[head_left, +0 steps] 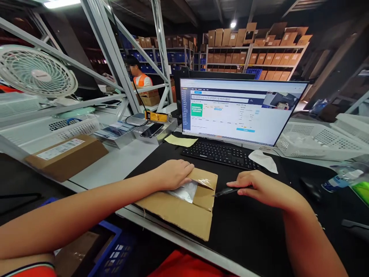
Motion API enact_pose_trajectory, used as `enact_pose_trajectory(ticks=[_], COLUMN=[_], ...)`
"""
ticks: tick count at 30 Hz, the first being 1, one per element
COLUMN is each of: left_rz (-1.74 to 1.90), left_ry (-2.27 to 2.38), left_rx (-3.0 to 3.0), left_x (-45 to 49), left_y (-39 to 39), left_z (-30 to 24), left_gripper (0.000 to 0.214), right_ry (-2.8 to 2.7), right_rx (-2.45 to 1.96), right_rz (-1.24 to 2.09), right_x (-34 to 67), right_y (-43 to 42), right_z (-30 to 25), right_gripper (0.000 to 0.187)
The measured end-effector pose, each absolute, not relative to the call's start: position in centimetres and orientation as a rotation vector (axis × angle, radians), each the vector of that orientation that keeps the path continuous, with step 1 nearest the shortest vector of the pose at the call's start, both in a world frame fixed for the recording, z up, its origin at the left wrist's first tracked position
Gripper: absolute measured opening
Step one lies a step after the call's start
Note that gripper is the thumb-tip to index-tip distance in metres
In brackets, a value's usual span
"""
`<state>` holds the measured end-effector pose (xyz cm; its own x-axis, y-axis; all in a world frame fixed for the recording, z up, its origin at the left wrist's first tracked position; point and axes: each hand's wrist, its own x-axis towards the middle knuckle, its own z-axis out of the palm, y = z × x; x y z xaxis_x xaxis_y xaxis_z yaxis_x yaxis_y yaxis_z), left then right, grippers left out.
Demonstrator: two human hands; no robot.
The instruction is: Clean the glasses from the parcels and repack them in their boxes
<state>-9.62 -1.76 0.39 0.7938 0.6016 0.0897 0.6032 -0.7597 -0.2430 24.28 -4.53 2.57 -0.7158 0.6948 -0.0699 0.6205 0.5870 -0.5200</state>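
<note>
A flattish brown cardboard box (184, 219) lies on the black desk mat with its flaps parted at the right end. A silvery plastic packet (188, 191) shows on top of it, partly covered by my left hand (174, 175). That hand is curled over the box's far side, gripping it, with the fingertips on the far flap. My right hand (249, 184) is closed around a dark utility knife (226, 191). The knife points left, its tip at the gap at the box's right end; whether it touches the cardboard I cannot tell.
Behind the box stand a black keyboard (219, 153) and a monitor (242, 111). To the right are a white tissue (263, 161), a mouse (311, 189) and a plastic bottle (341, 181). Another carton (69, 157) sits left; a blue crate (112, 250) is below the desk edge.
</note>
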Motion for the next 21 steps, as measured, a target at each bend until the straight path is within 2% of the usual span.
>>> enact_pose_trajectory(ticks=[4, 8, 12, 17, 21], left_rz=[-0.079, -0.140, -0.008, 0.231, 0.241], left_ry=[-0.963, -1.033, -1.218, -1.753, -2.361], left_rx=[-2.721, -2.776, -2.759, -2.559, -2.289], left_x=[-10.3, -10.2, -9.4, -11.1, -14.6], left_y=[-1.9, -1.9, -2.1, -3.2, -3.7], left_z=[-0.1, 0.0, 1.2, 5.1, 7.2], left_gripper=[0.040, 0.035, 0.035, 0.056, 0.072], right_ry=[-2.636, -2.567, -2.557, -2.454, -2.389], right_rx=[-1.166, -1.290, -1.314, -1.245, -1.280], right_rz=[0.795, 0.611, 0.494, 0.362, 0.167], right_x=[24.5, 25.0, 26.0, 28.8, 30.4], right_y=[-4.1, -3.7, -3.1, -2.5, -1.5], right_z=[2.0, 2.0, 2.1, 1.9, 0.9], right_gripper=[0.035, 0.036, 0.036, 0.040, 0.043])
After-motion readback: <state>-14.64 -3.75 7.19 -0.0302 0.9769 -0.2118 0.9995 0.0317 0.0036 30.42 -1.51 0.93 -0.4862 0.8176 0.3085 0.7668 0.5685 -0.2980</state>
